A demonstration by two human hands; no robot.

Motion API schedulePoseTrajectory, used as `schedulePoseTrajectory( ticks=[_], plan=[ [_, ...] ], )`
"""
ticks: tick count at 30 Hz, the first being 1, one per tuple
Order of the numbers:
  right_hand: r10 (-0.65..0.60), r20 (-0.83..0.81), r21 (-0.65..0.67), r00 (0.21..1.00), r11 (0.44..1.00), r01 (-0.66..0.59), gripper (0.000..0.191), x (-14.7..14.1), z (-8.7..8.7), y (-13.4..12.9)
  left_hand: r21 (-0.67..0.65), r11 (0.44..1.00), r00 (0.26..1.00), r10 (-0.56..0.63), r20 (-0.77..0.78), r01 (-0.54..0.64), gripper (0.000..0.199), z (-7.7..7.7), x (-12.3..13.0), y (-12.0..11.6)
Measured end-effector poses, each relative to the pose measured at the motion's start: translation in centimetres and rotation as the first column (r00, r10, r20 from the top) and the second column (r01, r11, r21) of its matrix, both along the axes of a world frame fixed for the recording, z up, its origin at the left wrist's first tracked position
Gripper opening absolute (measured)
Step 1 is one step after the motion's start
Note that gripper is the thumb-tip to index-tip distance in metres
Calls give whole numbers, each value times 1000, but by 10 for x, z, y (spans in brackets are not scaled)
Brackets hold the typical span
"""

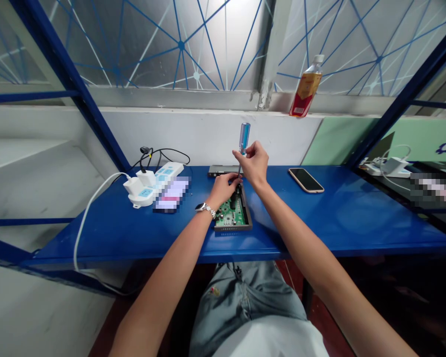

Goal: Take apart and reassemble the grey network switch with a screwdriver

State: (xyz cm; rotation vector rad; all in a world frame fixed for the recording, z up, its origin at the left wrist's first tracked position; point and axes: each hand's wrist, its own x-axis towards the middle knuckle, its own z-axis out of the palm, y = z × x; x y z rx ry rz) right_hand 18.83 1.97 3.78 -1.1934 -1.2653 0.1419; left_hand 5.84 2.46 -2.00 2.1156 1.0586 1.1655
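A screwdriver with a clear blue handle stands almost upright over an open metal case. My right hand grips it at the lower end of the handle. Low on the shaft, the fingertips of my left hand are pinched together around it; the tip itself is hidden. Inside the case lies a green circuit board, partly covered by my left hand. A grey metal cover lies just behind, at the back of the table.
The blue table carries a white power strip with plugs and cables, a blurred phone at left, and another phone at right. A drink bottle stands on the ledge. Blue frame posts rise at the sides.
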Motion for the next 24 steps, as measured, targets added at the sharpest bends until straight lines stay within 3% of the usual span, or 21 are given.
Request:
schedulePoseTrajectory(
  ticks=[4,9,13,17,19,21,24],
  plan=[
    [140,10,-35,990,990,-140,37,4,1,-4,-1,1000,1000,8,2,-8,19,0,0,0],
    [398,20,-107,917,913,-393,42,12,-2,-7,15,1000,1000,-7,-6,7,18,-1,-3,0],
    [423,-2,-65,906,904,-423,43,14,-7,-5,70,998,1000,3,-31,-1,22,2,-11,0],
    [440,-14,-34,898,897,-440,46,16,-7,-4,147,988,996,51,-74,-40,20,15,-25,-1],
    [463,-20,-38,886,885,-464,48,17,-5,-5,177,979,988,121,-99,-102,18,24,-38,-1],
    [486,-32,-40,873,873,-487,49,18,-4,-8,205,951,947,268,-175,-232,14,33,-57,-4],
    [472,-72,-31,879,880,-475,48,17,-3,-10,234,846,804,530,-270,-480,12,39,-91,-11]
  ],
)
